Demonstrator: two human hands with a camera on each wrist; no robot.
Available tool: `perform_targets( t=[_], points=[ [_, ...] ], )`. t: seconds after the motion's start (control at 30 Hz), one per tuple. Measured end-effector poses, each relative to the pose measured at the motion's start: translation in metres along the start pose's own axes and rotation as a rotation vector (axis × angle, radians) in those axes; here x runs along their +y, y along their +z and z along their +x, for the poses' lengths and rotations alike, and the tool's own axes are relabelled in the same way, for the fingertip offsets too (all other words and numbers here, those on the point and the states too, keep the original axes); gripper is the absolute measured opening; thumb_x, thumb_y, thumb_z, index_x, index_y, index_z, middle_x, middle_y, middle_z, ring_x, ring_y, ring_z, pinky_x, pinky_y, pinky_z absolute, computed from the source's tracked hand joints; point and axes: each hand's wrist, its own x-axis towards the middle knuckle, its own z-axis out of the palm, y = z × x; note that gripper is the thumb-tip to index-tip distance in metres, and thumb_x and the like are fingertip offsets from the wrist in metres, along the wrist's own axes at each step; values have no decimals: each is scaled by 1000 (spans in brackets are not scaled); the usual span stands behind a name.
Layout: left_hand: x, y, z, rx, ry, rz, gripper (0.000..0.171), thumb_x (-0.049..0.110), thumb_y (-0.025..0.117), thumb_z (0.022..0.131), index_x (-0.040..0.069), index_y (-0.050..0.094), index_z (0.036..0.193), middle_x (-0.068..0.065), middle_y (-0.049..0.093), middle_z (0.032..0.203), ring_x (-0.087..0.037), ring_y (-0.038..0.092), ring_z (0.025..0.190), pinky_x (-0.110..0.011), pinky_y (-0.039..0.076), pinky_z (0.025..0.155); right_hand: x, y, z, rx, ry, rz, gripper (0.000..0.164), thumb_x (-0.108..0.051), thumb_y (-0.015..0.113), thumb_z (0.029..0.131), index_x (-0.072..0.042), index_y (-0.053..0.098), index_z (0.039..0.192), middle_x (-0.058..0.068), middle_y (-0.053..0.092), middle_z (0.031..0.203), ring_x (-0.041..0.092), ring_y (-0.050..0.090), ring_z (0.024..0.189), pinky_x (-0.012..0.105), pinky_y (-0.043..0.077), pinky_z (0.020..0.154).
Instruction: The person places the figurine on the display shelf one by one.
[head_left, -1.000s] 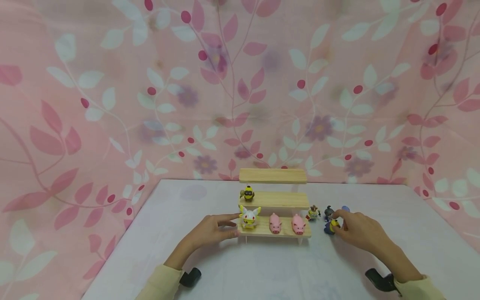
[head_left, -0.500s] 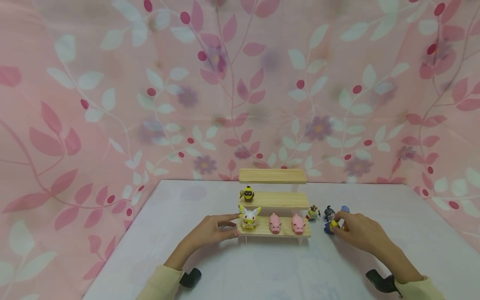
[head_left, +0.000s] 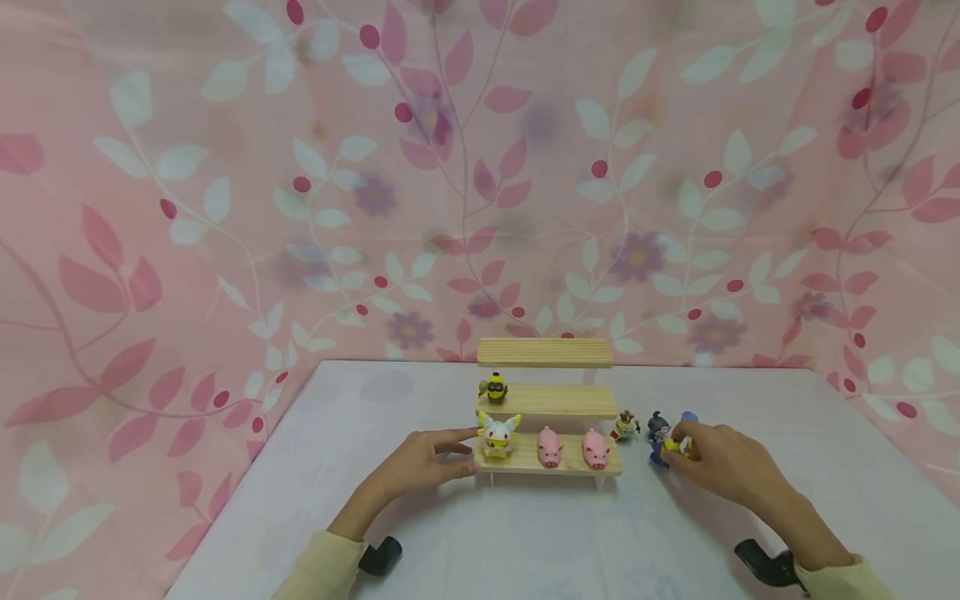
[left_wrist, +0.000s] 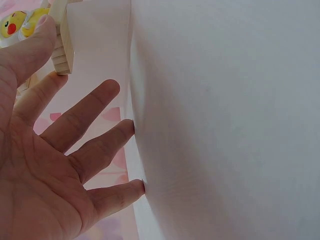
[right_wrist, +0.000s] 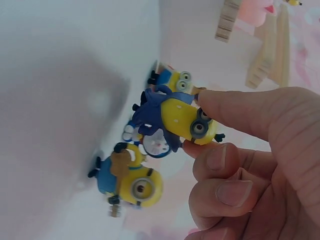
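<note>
My left hand (head_left: 423, 460) is at the left end of the lower step of a tiered wooden display stand (head_left: 570, 457). Its thumb lies against the step's front and the index fingertip touches the end, other fingers spread. Beside them sits a Pikachu figure (head_left: 497, 437) in white; two pink pig figures (head_left: 550, 448) share that step. On the right, my right hand (head_left: 723, 458) pinches a Minion figure (right_wrist: 180, 117) in a dark blue outfit between thumb and fingers. Behind it in the right wrist view are a one-eyed Minion (right_wrist: 142, 187) with a brown guitar-like piece and a two-eyed Minion (right_wrist: 172, 79).
A yellow-and-black figure (head_left: 496, 388) stands on the stand's middle step (head_left: 562, 398), below the top step (head_left: 545, 352). Right of the stand are a small figure (head_left: 626, 427) and a dark-topped figure (head_left: 659, 425). A blue-topped piece (head_left: 689, 416) shows behind the right hand. Floral cloth (head_left: 480, 250) hangs behind.
The right hand has moved slightly right, its fingers covering more of the Minion figure, whose yellow head has shifted with them. The left hand and stand stay put.
</note>
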Motion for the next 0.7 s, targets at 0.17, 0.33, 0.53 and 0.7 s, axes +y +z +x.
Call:
perform_targets(
  t=[0.17,0.33,0.53,0.7],
  points=[
    [0,0,0,3,2,9,61,50,71,88,22,58,140,0,73,109,-26,63,114,-49,47,93,-3,-5,-3,31,-21,-15,31,-34,76,86,-10,68,102,-5,48,62,13,42,52,31,35,47],
    [-1,1,0,4,2,2,61,50,71,87,22,58,140,-1,73,109,-25,64,113,-48,48,91,-8,-13,-5,46,-28,-24,33,-37,75,86,-10,67,102,-6,47,61,13,41,51,30,35,46],
    [-1,1,0,1,5,-2,61,49,71,88,22,58,140,-1,73,110,-24,64,113,-48,48,90,-16,-26,-10,73,-37,-25,34,-36,75,86,-9,67,104,-7,47,61,12,41,50,30,36,45],
    [-2,1,0,-4,3,-9,61,49,71,88,21,57,141,0,73,111,-23,64,113,-48,48,90,-24,-36,-11,114,-44,-30,33,-36,76,86,-10,66,103,-7,46,60,12,41,49,29,35,45]
  ],
)
